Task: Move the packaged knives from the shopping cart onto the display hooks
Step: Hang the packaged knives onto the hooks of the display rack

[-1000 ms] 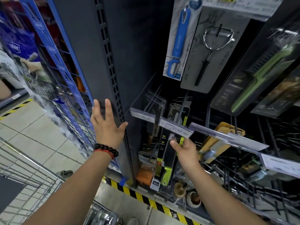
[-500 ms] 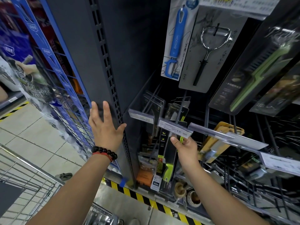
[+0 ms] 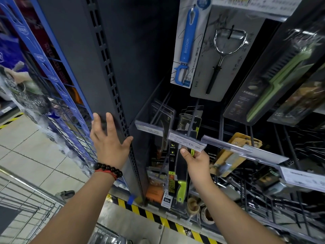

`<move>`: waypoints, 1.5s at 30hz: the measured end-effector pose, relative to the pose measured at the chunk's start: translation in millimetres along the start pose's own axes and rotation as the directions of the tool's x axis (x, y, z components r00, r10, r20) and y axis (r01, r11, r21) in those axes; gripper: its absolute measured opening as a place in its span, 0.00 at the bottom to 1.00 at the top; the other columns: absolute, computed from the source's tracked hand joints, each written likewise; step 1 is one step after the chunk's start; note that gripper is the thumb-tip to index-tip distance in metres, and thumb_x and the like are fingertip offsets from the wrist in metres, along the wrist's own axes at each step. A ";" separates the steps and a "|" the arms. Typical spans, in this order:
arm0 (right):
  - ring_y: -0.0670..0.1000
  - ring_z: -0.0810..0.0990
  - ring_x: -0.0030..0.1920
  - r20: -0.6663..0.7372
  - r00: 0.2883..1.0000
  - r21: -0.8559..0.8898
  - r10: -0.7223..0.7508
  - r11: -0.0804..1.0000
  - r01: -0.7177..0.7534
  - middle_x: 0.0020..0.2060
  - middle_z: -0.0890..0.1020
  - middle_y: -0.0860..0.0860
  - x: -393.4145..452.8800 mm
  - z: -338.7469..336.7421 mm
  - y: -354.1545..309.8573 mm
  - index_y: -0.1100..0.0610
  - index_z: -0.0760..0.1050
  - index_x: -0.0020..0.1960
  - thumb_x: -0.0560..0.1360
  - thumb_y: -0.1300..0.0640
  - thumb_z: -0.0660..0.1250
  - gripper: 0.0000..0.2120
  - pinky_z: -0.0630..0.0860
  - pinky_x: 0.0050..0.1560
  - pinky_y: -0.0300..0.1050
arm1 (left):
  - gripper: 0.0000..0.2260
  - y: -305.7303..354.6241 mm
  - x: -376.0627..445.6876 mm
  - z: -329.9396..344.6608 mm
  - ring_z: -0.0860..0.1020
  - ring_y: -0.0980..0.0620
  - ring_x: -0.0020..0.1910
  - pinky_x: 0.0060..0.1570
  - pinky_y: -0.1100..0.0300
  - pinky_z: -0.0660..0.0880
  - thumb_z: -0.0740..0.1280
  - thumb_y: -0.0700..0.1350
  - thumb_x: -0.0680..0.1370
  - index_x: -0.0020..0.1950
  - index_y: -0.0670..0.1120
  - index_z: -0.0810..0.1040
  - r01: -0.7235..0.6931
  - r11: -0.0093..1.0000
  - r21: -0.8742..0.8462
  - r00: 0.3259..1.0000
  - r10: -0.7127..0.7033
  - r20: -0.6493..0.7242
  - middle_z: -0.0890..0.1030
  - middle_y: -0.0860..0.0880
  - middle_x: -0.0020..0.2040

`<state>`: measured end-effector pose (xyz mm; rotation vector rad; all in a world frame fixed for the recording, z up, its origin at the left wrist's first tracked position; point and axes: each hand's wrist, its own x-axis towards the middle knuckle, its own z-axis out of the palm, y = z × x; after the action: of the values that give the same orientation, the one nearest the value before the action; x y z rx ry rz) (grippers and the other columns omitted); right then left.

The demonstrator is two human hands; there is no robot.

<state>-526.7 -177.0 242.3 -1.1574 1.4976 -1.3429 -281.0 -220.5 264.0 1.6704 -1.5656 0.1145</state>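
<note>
Fingers of my right hand are pinching the upper part of a packaged knife with a green handle, which is hanging just under the price tag at the tip of a display hook. My left hand is lying flat, fingers straight and spread, against the dark shelf upright. Below it, the shopping cart is showing its wire rim.
</note>
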 end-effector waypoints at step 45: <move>0.45 0.81 0.54 -0.074 0.990 0.144 0.116 0.984 -0.105 0.49 0.84 0.46 -6.9 15.1 2.9 0.53 0.79 0.56 0.77 0.57 0.68 0.08 0.75 0.57 0.41 | 0.52 -3.8 3.0 4.2 0.56 0.26 0.69 0.67 0.31 0.55 0.80 0.43 0.66 0.75 0.51 0.44 -0.052 0.999 0.002 0.999 0.052 0.004 0.52 0.26 0.73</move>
<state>-510.7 -174.2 237.6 -0.9279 1.4777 -1.4095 -278.9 -225.8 261.1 1.6328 -1.6126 0.1394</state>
